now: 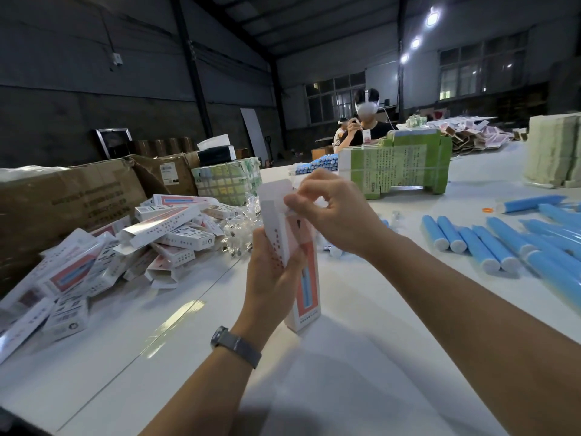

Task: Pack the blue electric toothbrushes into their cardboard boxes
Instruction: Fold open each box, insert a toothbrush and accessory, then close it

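A: From the head view, what is in hand?

B: The left hand (273,272) grips one cardboard box (290,253) upright above the white table (361,357). The right hand (330,212) pinches its top flap (278,188), still open.

A: Is a toothbrush inside?

B: I cannot tell; the walls hide it. I judge this box is at its closing step.

A: And the rest?

B: Plenty remains. Blue toothbrushes (478,247) lie loose on the right, well over ten; overlap prevents an exact count. More sit stacked at the far end (323,163).

A: Boxes?

B: A heap of boxes (132,247) on the left, more than a dozen, several with ends open. Whether any are filled I cannot tell.
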